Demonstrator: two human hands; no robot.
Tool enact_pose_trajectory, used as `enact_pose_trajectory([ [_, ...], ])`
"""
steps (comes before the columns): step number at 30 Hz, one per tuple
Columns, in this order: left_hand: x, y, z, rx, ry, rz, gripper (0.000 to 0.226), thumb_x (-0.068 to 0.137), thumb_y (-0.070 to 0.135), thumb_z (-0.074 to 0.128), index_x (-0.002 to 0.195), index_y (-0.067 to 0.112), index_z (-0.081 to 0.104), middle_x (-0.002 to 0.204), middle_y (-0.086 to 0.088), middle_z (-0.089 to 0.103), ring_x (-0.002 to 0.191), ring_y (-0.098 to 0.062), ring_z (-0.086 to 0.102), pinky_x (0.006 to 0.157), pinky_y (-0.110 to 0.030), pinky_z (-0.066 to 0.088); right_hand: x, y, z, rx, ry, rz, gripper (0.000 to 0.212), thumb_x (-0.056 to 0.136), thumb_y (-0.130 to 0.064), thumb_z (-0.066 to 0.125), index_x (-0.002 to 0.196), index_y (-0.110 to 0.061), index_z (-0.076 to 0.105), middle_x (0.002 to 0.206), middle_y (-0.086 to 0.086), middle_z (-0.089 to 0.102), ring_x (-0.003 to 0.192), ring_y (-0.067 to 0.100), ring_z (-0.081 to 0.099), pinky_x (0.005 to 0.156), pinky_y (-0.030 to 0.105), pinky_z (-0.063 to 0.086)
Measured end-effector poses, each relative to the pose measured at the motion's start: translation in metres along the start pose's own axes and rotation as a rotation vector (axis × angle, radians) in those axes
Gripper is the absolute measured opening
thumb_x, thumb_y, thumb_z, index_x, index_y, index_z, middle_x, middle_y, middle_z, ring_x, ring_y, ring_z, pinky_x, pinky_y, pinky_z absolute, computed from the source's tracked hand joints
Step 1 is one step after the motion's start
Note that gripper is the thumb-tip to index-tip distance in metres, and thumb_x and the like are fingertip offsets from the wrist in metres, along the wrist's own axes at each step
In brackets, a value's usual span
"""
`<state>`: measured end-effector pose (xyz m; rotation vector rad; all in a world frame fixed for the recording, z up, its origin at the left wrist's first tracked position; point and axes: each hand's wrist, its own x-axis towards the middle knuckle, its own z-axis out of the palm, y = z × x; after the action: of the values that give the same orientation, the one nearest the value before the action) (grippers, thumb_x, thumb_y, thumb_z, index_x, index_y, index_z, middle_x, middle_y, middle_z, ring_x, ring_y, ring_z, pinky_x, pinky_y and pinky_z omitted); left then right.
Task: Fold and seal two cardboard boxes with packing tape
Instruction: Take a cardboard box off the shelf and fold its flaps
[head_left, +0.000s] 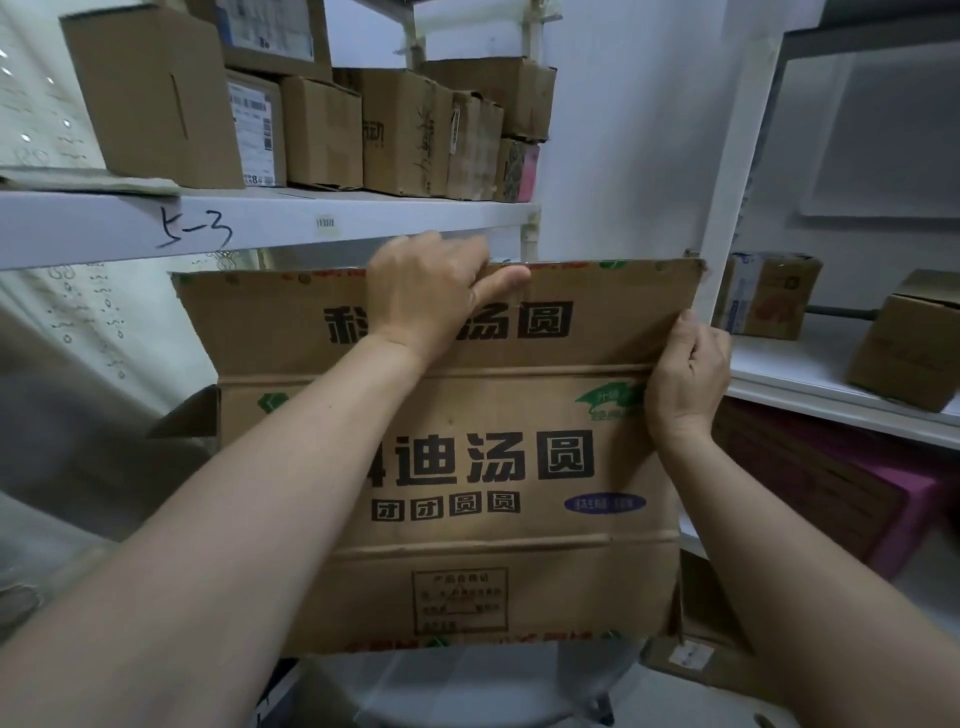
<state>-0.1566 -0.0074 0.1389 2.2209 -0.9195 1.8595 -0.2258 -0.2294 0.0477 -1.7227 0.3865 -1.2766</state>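
1 cardboard box (498, 545), held flat: left hand (431, 291) grips its top edge, right hand (685, 374) its side

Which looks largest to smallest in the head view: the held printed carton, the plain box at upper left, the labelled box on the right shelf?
1. held printed carton
2. plain box
3. labelled box
The carton is nearest the camera, so true sizes are unsure.

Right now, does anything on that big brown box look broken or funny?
Yes, a little. The flattened cardboard box, held by the left hand and right hand, has a ragged top right corner, and its right edge is frayed near the bottom. Nothing else stands out.
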Motion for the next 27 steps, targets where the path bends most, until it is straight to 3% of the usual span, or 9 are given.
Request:
enact_pose_trajectory([
  [5, -0.002, 0.000, -0.007, 0.005, -0.025, -0.017, 0.056, 0.092, 0.065, 0.042, 0.057, 0.021, 0.047, 0.050, 0.006, 0.033, 0.042, -0.015, 0.034, 0.047, -0.020, 0.023, -0.003, -0.002, 0.001, -0.017, 0.003, 0.027, 0.053, 0.090, -0.057, 0.035, 0.076, -0.008, 0.050, 0.096, 0.009, 0.045, 0.087, 0.018, 0.044, 0.077, 0.024, 0.029],
  [9, -0.002, -0.003, -0.009, -0.014, -0.198, -0.083, 0.058, 0.091, 0.071, 0.030, 0.061, 0.022, 0.041, 0.052, 0.003, 0.040, 0.047, -0.020, 0.042, 0.049, -0.023, 0.022, -0.008, -0.003, 0.001, -0.097, -0.066, 0.061, 0.044, 0.099, -0.049, 0.046, 0.082, -0.009, 0.050, 0.102, 0.012, 0.048, 0.090, 0.020, 0.044, 0.079, 0.028, 0.032],
  [13, 0.000, -0.002, -0.007, -0.037, -0.415, -0.174, 0.064, 0.092, 0.072, 0.022, 0.062, 0.019, 0.041, 0.057, 0.003, 0.045, 0.063, -0.025, 0.049, 0.054, -0.029, 0.029, -0.013, -0.006, 0.001, -0.125, -0.051, 0.086, 0.042, 0.096, -0.053, 0.047, 0.099, -0.012, 0.052, 0.103, 0.005, 0.051, 0.091, 0.019, 0.049, 0.079, 0.032, 0.038],
  [16, -0.005, -0.002, 0.000, -0.076, -0.554, -0.216, 0.070, 0.093, 0.073, 0.020, 0.069, 0.017, 0.054, 0.060, 0.006, 0.047, 0.068, -0.026, 0.052, 0.057, -0.031, 0.031, -0.016, -0.006, -0.003, -0.153, -0.067, 0.094, 0.039, 0.096, -0.052, 0.048, 0.101, -0.013, 0.053, 0.103, 0.003, 0.052, 0.091, 0.019, 0.051, 0.076, 0.032, 0.037],
  [21, -0.008, 0.001, 0.001, -0.086, -0.593, -0.223, 0.069, 0.095, 0.069, 0.020, 0.073, 0.017, 0.059, 0.064, 0.005, 0.054, 0.073, -0.027, 0.055, 0.061, -0.033, 0.030, -0.018, -0.005, -0.007, -0.128, -0.054, 0.098, 0.039, 0.097, -0.049, 0.045, 0.092, -0.012, 0.055, 0.101, 0.006, 0.055, 0.088, 0.021, 0.052, 0.077, 0.036, 0.041],
  [25, -0.011, 0.011, 0.000, 0.049, -0.525, -0.101, 0.051, 0.099, 0.057, 0.023, 0.093, 0.024, 0.061, 0.100, -0.002, 0.069, 0.099, -0.028, 0.058, 0.086, -0.041, 0.032, -0.013, -0.007, -0.006, -0.032, -0.091, 0.229, 0.038, 0.099, -0.048, 0.040, 0.086, -0.016, 0.055, 0.098, 0.008, 0.059, 0.092, 0.024, 0.054, 0.085, 0.042, 0.043],
  [27, -0.019, 0.023, 0.000, 0.053, -0.538, -0.088, 0.056, 0.095, 0.064, 0.026, 0.104, 0.020, 0.059, 0.105, -0.004, 0.068, 0.099, -0.027, 0.057, 0.089, -0.041, 0.033, -0.009, -0.007, -0.004, -0.031, -0.159, 0.284, 0.031, 0.095, -0.046, 0.045, 0.092, -0.018, 0.057, 0.103, 0.007, 0.061, 0.095, 0.023, 0.055, 0.084, 0.040, 0.044],
])
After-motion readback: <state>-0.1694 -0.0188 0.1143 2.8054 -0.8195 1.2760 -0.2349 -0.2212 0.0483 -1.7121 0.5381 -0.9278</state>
